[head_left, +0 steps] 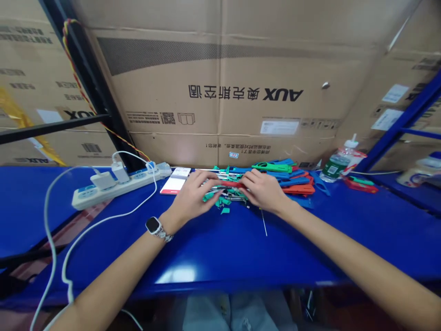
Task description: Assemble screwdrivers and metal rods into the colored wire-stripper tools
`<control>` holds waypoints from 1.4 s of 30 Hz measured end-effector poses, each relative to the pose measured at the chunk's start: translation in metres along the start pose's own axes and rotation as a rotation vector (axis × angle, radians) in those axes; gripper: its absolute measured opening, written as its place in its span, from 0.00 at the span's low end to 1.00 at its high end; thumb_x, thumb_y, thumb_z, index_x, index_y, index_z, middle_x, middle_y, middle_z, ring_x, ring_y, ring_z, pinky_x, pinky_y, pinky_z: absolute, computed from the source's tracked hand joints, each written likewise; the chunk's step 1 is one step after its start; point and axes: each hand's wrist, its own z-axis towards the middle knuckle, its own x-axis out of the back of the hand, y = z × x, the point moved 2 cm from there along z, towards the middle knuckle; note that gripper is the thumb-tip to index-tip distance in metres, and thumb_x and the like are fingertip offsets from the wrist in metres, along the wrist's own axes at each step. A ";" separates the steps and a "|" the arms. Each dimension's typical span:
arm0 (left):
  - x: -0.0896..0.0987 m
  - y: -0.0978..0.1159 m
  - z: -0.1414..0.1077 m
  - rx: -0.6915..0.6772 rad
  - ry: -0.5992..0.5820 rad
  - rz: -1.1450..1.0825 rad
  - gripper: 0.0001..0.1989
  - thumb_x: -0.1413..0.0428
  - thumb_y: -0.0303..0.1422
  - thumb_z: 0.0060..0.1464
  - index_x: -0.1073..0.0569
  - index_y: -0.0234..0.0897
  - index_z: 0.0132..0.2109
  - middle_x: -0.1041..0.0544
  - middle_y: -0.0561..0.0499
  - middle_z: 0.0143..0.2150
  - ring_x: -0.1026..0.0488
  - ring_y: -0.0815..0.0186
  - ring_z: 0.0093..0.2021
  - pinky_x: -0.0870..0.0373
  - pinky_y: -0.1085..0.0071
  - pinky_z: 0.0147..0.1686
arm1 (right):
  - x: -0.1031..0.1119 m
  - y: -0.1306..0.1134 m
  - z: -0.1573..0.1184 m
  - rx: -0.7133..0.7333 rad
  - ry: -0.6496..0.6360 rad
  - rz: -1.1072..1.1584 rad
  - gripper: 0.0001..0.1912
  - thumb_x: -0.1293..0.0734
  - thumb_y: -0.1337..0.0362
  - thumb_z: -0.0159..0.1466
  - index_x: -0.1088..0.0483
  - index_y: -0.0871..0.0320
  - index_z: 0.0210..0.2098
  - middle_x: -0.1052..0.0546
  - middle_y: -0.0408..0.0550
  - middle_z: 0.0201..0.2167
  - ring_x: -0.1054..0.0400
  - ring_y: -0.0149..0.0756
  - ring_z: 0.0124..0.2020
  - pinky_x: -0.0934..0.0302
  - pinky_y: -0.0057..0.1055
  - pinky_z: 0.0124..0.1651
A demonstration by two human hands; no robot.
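Note:
Between my two hands a slim red plastic piece [230, 183] lies sideways, just above the blue table [220, 257]. The fingers of my left hand [198, 195] are closed on its left end, and those of my right hand [264, 191] on its right end. My fingers hide both ends, so its exact kind does not show. Beneath and around it lie thin metal parts and small green plastic pieces [225, 210]. Right of my right hand is a heap of flat plastic parts: blue [320, 183], orange [299, 189] and green [272, 167].
A thin metal rod [264, 225] lies before my right hand. At left stand a white power strip [93, 195] with chargers and trailing cables, and a phone [175, 180]. A bottle [334, 166] stands at right. Behind rises a large cardboard sheet [165, 96].

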 end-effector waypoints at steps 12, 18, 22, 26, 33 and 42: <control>-0.023 0.038 -0.027 0.034 -0.456 -0.199 0.06 0.44 0.36 0.65 0.30 0.39 0.42 0.25 0.48 0.41 0.25 0.61 0.40 0.29 0.66 0.38 | -0.001 -0.067 -0.042 0.029 -0.053 0.155 0.11 0.37 0.61 0.71 0.24 0.59 0.41 0.21 0.53 0.40 0.30 0.43 0.42 0.38 0.36 0.37; -0.026 0.028 -0.031 -0.029 -0.491 -0.163 0.08 0.48 0.34 0.68 0.30 0.37 0.39 0.27 0.47 0.42 0.28 0.61 0.41 0.31 0.67 0.39 | 0.007 -0.058 -0.052 -0.177 0.062 0.421 0.13 0.37 0.64 0.68 0.24 0.56 0.49 0.19 0.51 0.45 0.27 0.42 0.46 0.34 0.36 0.44; -0.019 0.027 -0.027 -0.044 -0.505 -0.071 0.19 0.45 0.50 0.65 0.28 0.37 0.42 0.26 0.46 0.43 0.29 0.58 0.42 0.31 0.62 0.43 | 0.008 -0.038 -0.064 -0.567 0.074 0.391 0.10 0.38 0.63 0.67 0.27 0.54 0.46 0.21 0.48 0.40 0.26 0.38 0.37 0.39 0.32 0.35; -0.022 0.032 -0.023 -0.046 -0.491 -0.018 0.22 0.48 0.53 0.65 0.28 0.36 0.45 0.26 0.44 0.45 0.29 0.56 0.45 0.30 0.59 0.46 | -0.002 -0.023 -0.068 -0.831 -0.142 0.301 0.11 0.35 0.57 0.66 0.33 0.55 0.44 0.22 0.49 0.37 0.26 0.42 0.35 0.47 0.31 0.30; -0.049 0.042 -0.001 -0.163 -0.543 0.058 0.13 0.46 0.38 0.67 0.27 0.34 0.50 0.24 0.43 0.47 0.26 0.56 0.46 0.28 0.61 0.47 | -0.018 -0.012 -0.055 -0.921 -0.220 0.407 0.19 0.32 0.58 0.62 0.38 0.56 0.50 0.21 0.50 0.34 0.25 0.46 0.36 0.47 0.31 0.31; -0.046 0.038 -0.014 -0.250 -0.462 0.101 0.21 0.61 0.36 0.74 0.28 0.32 0.60 0.23 0.41 0.44 0.26 0.56 0.45 0.28 0.60 0.45 | -0.014 -0.010 -0.047 -0.789 0.273 0.982 0.24 0.34 0.60 0.61 0.39 0.56 0.55 0.31 0.33 0.19 0.36 0.33 0.21 0.42 0.31 0.30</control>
